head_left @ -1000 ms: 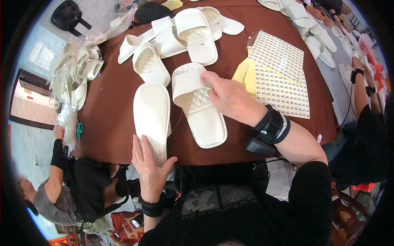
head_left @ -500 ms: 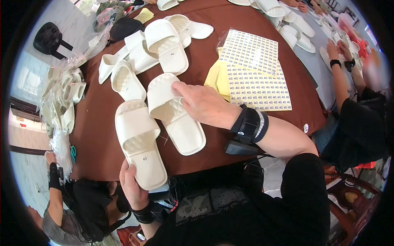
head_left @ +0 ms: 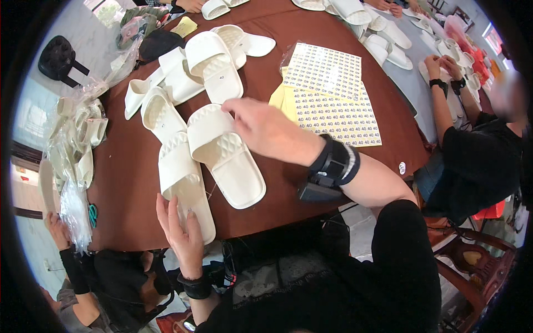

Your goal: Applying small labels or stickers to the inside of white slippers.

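I see my left grip (head_left: pixel 180 236) spread open over the near slipper (head_left: pixel 176 161) on the counter (head_left: pixel 286 191). Right of that slipper lies a second slipper (head_left: pixel 239 172); my right grip (head_left: pixel 236 111) is at its toe, whether pinching I cannot tell. Beyond the near slipper lie other slippers (head_left: pixel 214 66).

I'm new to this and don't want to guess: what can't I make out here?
In the head view:
Right hand: some fingers, hidden behind the hand itself.
Slipper by the left hand: sole, turned away from the camera.
Insole mark: too small to read.
Yellow sheets: partly covered by sticker sheets.
Slippers at the top edge: cut off.
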Demonstrator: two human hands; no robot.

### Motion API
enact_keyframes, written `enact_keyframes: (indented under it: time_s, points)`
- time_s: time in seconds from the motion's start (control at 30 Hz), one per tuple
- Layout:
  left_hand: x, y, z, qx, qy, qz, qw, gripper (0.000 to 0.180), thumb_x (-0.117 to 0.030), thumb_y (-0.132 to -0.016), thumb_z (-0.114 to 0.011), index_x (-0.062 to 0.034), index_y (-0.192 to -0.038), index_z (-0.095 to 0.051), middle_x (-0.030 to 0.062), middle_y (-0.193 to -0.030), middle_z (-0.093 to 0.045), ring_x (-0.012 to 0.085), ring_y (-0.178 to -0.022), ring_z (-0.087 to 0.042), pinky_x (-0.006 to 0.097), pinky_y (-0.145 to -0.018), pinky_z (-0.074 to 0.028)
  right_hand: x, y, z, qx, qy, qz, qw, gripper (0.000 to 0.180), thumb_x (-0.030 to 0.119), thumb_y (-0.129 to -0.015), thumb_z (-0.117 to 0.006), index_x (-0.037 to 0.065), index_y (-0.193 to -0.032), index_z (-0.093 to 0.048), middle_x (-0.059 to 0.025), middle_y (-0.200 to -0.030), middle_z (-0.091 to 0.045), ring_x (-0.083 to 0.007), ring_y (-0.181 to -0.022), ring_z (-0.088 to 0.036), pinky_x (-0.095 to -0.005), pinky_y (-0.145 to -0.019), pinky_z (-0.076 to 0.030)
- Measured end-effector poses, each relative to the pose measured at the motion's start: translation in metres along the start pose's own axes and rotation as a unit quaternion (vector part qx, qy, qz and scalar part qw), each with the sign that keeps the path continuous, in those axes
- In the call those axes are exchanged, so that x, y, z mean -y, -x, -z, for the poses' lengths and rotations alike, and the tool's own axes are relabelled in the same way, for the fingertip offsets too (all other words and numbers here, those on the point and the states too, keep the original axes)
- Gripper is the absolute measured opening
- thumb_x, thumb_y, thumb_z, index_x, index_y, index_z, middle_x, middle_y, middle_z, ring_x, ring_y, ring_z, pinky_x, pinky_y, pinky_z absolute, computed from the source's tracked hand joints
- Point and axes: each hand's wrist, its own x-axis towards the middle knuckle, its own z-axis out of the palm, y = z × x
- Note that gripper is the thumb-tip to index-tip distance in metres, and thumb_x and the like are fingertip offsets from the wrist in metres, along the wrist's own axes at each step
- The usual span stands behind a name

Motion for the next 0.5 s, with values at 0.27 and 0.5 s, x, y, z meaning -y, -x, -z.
enact_keyframes:
  time_s: [0.27, 0.5]
  points:
    - [0.003, -0.011, 0.003, 0.008, 0.002, -0.037, 0.999, 0.042, 0.001, -0.086, -0.055, 0.0028, -0.128, -0.054, 0.0235, -0.15, -0.037, 0.039, -0.138, -0.039, 0.046, -0.112, -0.034, 0.025, -0.008, 0.095, -0.023, -0.116, -0.074, 0.99, 0.019, 0.007, -0.09, -0.059, 0.0, -0.107, -0.064, -0.0108, -0.087, -0.068, -0.0165, -0.078, -0.064, -0.029, -0.072, -0.051]
    - [0.0, -0.005, -0.004, -0.016, 0.029, -0.02, 0.999, 0.041, 0.003, -0.085, -0.055, 0.0023, -0.126, -0.056, 0.0207, -0.152, -0.034, 0.0385, -0.14, -0.035, 0.046, -0.114, -0.031, 0.014, 0.063, 0.092, 0.06, -0.022, -0.224, 0.972, 0.012, 0.003, -0.088, -0.061, -0.001, -0.1, -0.062, -0.013, -0.09, -0.066, -0.0214, -0.083, -0.064, -0.0321, -0.076, -0.051]
